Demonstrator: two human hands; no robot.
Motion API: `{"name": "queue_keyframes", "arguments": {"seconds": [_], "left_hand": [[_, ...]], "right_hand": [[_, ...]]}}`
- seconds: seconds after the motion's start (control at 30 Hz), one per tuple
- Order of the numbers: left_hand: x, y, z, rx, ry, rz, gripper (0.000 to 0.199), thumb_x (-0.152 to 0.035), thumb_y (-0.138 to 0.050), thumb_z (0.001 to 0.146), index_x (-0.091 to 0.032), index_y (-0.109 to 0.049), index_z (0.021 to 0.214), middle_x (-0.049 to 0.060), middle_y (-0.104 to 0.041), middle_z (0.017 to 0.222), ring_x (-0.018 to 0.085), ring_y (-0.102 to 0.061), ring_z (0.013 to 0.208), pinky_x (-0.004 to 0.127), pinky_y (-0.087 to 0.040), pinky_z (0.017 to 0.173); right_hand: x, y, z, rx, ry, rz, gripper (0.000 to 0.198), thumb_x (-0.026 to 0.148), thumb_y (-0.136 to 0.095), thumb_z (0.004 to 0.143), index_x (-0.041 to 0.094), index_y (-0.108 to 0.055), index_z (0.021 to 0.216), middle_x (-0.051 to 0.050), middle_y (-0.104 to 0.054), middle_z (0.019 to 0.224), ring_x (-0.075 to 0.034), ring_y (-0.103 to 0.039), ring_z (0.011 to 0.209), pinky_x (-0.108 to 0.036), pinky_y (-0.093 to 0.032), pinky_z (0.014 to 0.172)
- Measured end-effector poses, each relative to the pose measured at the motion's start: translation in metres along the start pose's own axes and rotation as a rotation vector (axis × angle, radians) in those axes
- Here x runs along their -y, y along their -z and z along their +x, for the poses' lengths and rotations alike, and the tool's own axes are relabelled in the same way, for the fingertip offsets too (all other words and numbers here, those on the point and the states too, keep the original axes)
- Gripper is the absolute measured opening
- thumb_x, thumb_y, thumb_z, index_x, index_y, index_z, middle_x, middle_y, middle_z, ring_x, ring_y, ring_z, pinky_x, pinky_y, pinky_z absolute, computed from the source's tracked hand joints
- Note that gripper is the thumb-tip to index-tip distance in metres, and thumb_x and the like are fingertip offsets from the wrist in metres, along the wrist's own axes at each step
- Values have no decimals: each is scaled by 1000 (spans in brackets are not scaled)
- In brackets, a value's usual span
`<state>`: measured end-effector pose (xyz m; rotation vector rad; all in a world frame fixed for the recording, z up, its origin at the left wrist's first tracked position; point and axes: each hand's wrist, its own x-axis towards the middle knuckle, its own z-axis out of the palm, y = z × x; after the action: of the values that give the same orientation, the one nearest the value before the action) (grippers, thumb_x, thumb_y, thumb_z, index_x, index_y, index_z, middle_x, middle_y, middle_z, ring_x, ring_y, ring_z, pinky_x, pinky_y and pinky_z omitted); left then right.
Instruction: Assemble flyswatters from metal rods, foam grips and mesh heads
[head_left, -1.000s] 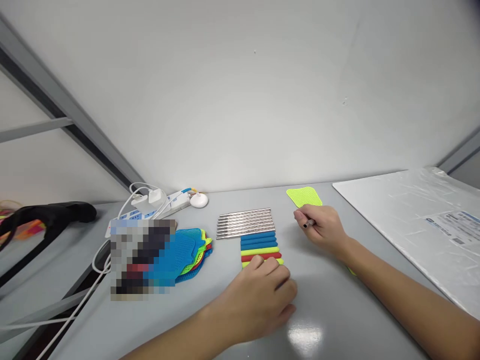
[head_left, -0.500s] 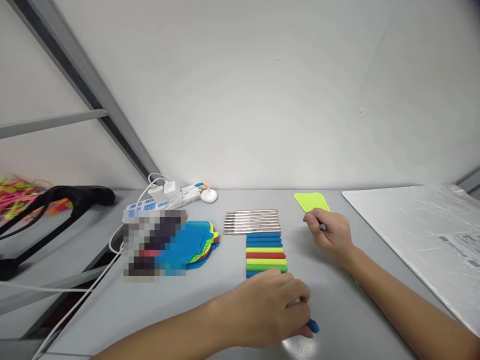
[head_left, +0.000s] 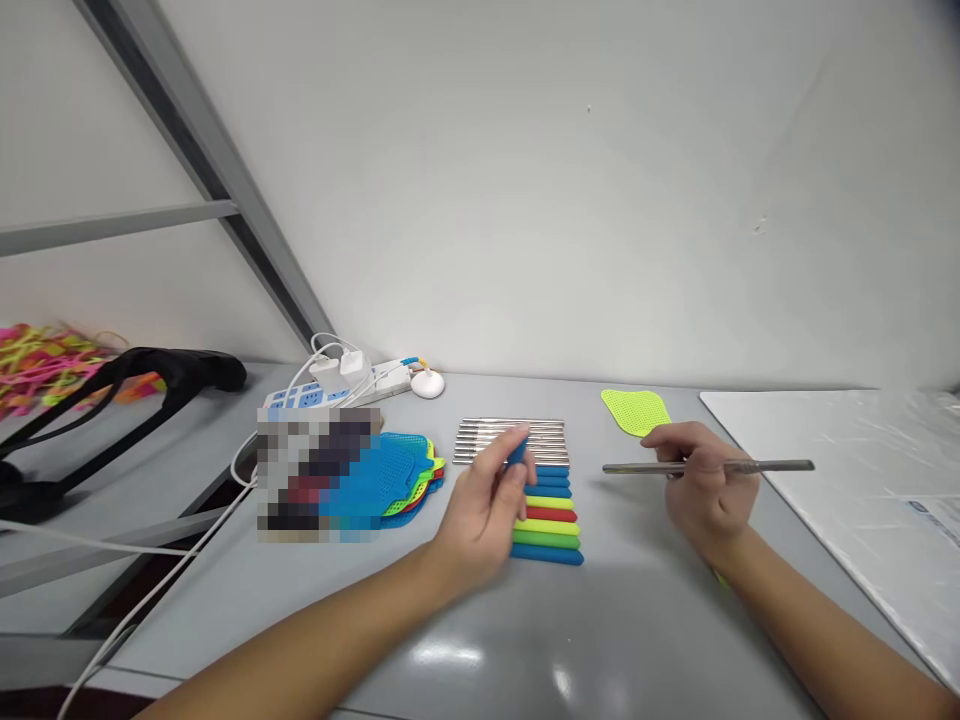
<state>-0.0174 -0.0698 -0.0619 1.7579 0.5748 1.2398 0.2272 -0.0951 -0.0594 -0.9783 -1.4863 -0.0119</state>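
My left hand [head_left: 480,510] is closed around a blue handle sleeve [head_left: 517,450], whose tip shows between thumb and fingers. Beneath and beside it lies a column of blue, yellow, red and green handle sleeves [head_left: 551,540]. Just beyond them is a row of metal rods [head_left: 472,440], partly covered by my fingers. My right hand [head_left: 709,495] grips a single metal rod [head_left: 784,465], held roughly level above the table with both ends sticking out. Behind that hand rests a yellow-green perforated swatter head [head_left: 636,410]; a sliver of something yellow-green shows under the right forearm.
A stack of blue, green and red swatter heads [head_left: 409,470] lies left, partly pixelated. Behind it are a power strip [head_left: 307,398] with plugs and a white round device [head_left: 427,383]. A black frame [head_left: 172,385] stands far left; a white wrapped sheet [head_left: 832,480] lies right.
My left hand has moved up and left with the blue sleeve, from the near table to over the column. My right hand has turned, bringing the rod side-on. The camera view has shifted slightly.
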Motion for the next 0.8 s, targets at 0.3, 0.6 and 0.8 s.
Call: {"name": "queue_keyframes", "arguments": {"seconds": [0.3, 0.6, 0.8], "left_hand": [[5, 5, 17, -48, 337, -343, 35, -30, -42, 97, -19, -61, 124, 8, -66, 101, 19, -68, 79, 35, -51, 78], [-1, 0, 18, -109, 412, -250, 48, -27, -55, 90, -19, -48, 137, 11, -67, 118, 22, -67, 98, 34, -52, 83], [3, -1, 20, -131, 381, -178, 48, -32, -58, 92, -18, -47, 137, 12, -67, 119, 22, -64, 106, 33, -52, 87]], "right_hand": [[36, -9, -9, 202, -32, 98, 21, 28, -46, 96, 24, -64, 106, -3, -63, 78, -16, -58, 63, -28, -44, 53], [64, -4, 6, 344, 411, -115, 33, 34, -33, 102, 24, -53, 126, -5, -66, 78, -16, -62, 59, -26, -46, 51], [67, -4, 6, 367, 418, -106, 34, 35, -28, 103, 22, -49, 126, -5, -66, 74, -16, -60, 55, -27, -47, 50]]}}
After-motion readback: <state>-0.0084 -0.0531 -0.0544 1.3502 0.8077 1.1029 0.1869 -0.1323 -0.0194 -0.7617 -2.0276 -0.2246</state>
